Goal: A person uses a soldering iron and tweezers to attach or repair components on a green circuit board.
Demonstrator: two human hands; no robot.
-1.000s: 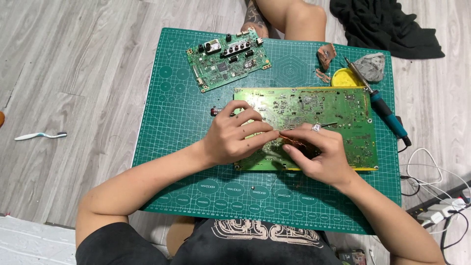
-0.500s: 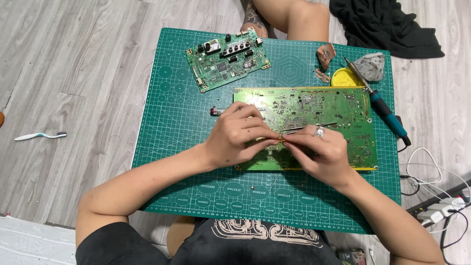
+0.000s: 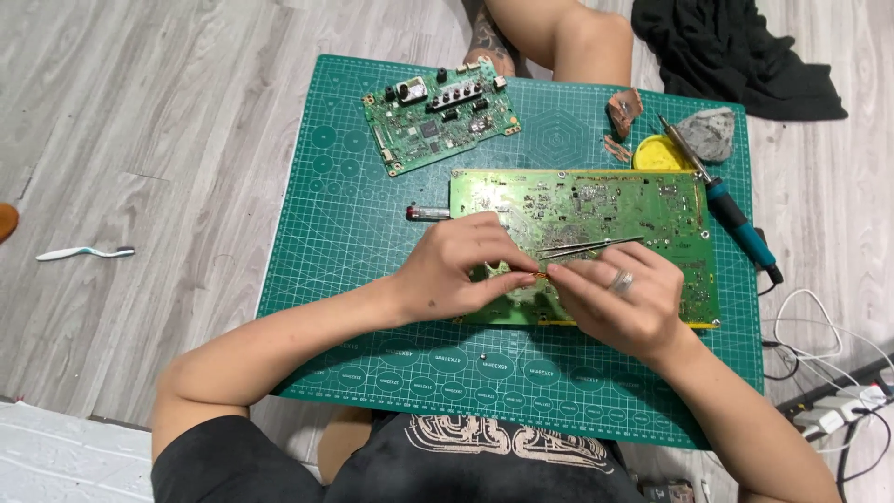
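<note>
A large green circuit board [image 3: 605,210] lies on a green cutting mat [image 3: 326,270]. My left hand [image 3: 461,270] and my right hand [image 3: 629,303] meet over the board's near left part. Their fingertips pinch a small copper-coloured piece [image 3: 538,276] between them. I wear a ring on my right hand. Metal tweezers [image 3: 589,247] lie on the board just beyond my right fingers, apart from them.
A smaller circuit board [image 3: 438,121] lies at the mat's far side, and a small cylinder [image 3: 428,213] sits by the big board's left edge. Right: soldering iron [image 3: 736,219], yellow tin [image 3: 663,152], grey wad [image 3: 705,130], cables [image 3: 829,354]. Black cloth [image 3: 736,47] and toothbrush [image 3: 84,252] on the floor.
My right hand has drawn back toward me, off the tweezers, which stay on the board. Both hands' fingertips have come together on the small copper piece.
</note>
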